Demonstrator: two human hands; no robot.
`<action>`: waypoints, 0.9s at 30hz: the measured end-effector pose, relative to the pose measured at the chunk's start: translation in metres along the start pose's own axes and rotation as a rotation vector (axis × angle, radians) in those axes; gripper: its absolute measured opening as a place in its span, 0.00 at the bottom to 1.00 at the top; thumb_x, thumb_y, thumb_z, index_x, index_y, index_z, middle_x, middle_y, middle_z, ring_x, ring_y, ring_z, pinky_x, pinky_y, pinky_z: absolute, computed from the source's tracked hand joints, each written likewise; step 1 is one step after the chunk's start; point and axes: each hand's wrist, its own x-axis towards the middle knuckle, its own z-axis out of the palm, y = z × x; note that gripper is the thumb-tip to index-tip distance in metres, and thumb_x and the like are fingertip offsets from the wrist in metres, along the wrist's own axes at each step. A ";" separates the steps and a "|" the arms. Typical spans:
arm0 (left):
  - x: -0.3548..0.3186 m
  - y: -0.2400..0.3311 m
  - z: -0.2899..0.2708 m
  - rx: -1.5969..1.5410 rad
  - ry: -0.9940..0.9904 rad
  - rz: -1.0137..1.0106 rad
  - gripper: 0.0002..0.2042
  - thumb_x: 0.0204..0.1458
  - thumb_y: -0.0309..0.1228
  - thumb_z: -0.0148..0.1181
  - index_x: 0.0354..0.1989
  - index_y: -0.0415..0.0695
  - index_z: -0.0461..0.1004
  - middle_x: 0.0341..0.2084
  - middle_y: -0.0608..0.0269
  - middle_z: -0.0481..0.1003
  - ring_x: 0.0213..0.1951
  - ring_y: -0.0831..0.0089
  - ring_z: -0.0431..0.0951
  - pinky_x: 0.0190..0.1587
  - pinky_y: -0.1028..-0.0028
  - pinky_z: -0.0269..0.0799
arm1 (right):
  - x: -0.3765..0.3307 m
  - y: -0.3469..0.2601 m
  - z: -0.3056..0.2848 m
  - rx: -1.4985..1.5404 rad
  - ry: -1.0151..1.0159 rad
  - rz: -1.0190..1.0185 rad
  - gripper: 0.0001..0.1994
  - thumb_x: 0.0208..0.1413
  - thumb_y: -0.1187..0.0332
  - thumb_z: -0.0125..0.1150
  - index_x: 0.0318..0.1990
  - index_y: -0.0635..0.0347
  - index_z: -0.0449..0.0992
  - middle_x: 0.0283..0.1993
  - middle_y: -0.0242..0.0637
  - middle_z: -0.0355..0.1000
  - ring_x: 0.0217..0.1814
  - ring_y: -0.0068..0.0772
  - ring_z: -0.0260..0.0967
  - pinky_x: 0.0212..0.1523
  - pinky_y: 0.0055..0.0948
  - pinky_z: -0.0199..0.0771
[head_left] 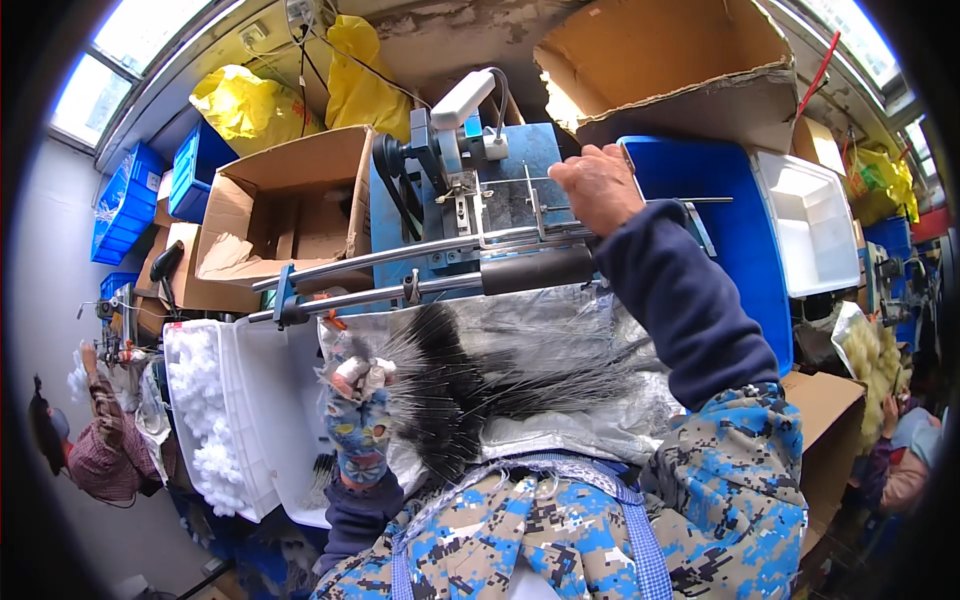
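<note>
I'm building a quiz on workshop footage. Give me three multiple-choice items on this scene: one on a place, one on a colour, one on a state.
1. Where is the right hand?
A. up on the blue machine
B. in the white bin of fluffy white pieces
C. inside the cardboard box

2. What colour are the bags behind the machine?
A. red
B. yellow
C. green

3. What is the left hand doing?
A. hanging empty
B. gripping a bundle of thin black bristles
C. resting flat on the metal rail

Answers: 1 A, the hand lies on the machine's top by its thin rods. 2 B, both bags are plainly yellow. 3 B, the gloved fist is closed at the bundle's edge.
</note>
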 end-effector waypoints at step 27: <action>0.017 -0.038 -0.009 0.668 -0.700 0.328 0.11 0.35 0.25 0.64 0.31 0.44 0.75 0.29 0.55 0.73 0.34 0.53 0.73 0.39 0.60 0.67 | 0.052 -0.042 0.047 0.125 0.166 0.065 0.07 0.44 0.69 0.52 0.31 0.53 0.76 0.42 0.42 0.68 0.44 0.43 0.65 0.39 0.42 0.63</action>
